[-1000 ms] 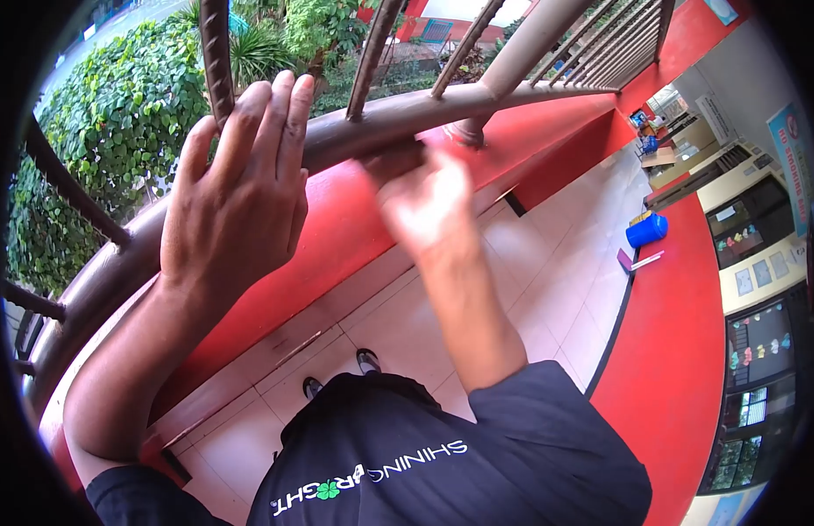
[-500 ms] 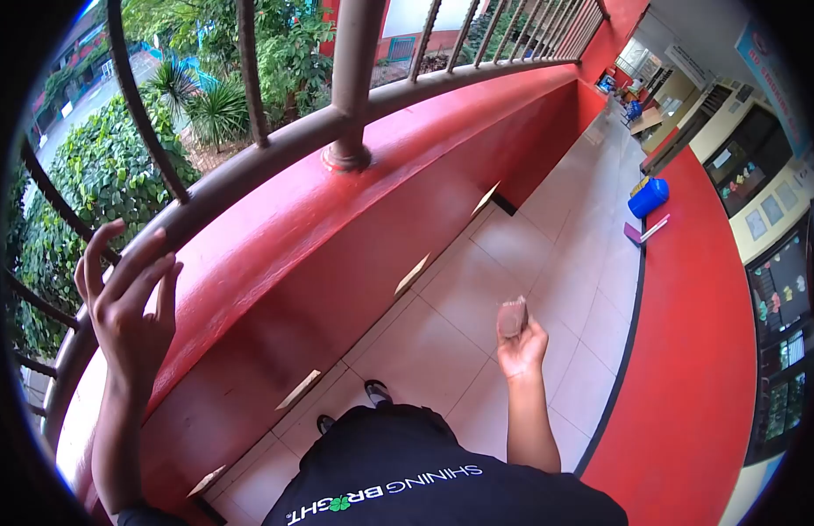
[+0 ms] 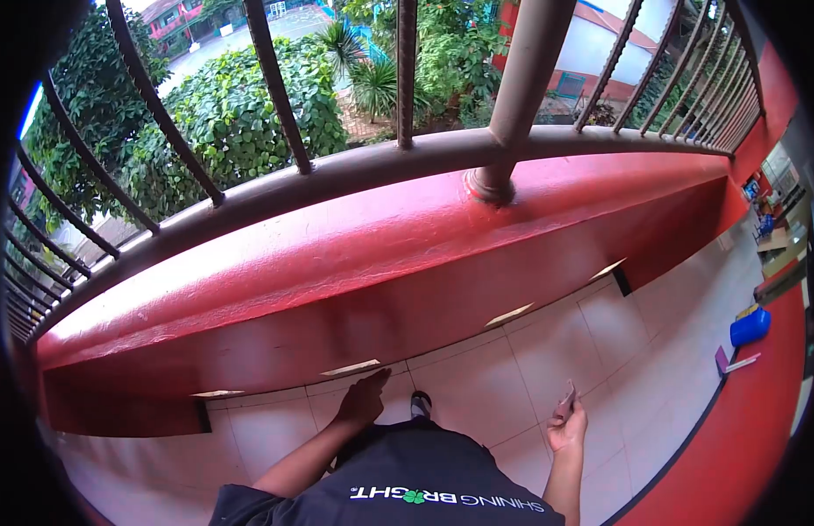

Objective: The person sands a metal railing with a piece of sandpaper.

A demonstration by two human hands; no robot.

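My right hand is closed around the lower end of a small brownish-pink block. In the earlier frame its upper edge looks rough; now it shows nearly edge-on. I cannot make out its exact kind. My left hand hangs low in front of the red wall, left of my foot. Its fingers point forward, in shadow, and nothing shows in them. The black shirt I wear lies between both arms.
Brown metal railing tops the red ledge, with plants beyond. Pale tiled floor runs along the corridor. To the right stand a blue bin and a purple dustpan near the other red wall.
My view has turned left toward the railing. My left hand has come down from beside the rail to low before the wall. My right hand keeps the block, now turned edge-on.
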